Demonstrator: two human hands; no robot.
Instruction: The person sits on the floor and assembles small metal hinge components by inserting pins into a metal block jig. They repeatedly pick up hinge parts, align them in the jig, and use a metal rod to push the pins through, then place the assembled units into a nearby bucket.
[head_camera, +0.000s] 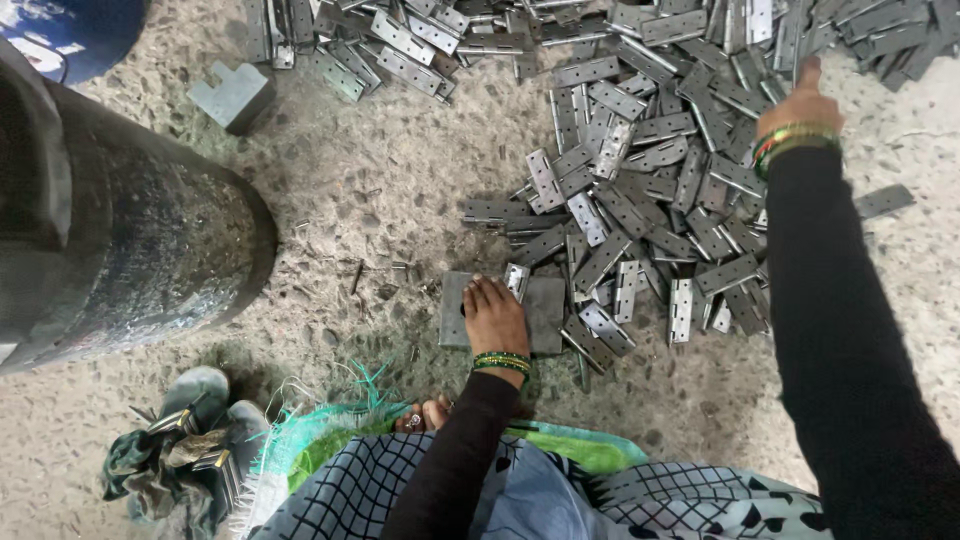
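My left hand (495, 318) sits flat, palm down, fingers together, center frame. My right hand (800, 100) stretched far fwd, upper right, arm straight, thumb up, fingers hidden.

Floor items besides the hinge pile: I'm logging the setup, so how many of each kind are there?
Flat metal plate: 1
Notched metal block: 1
Large dark cylinder: 1
Cloth bundle with hinges: 1
Total: 4
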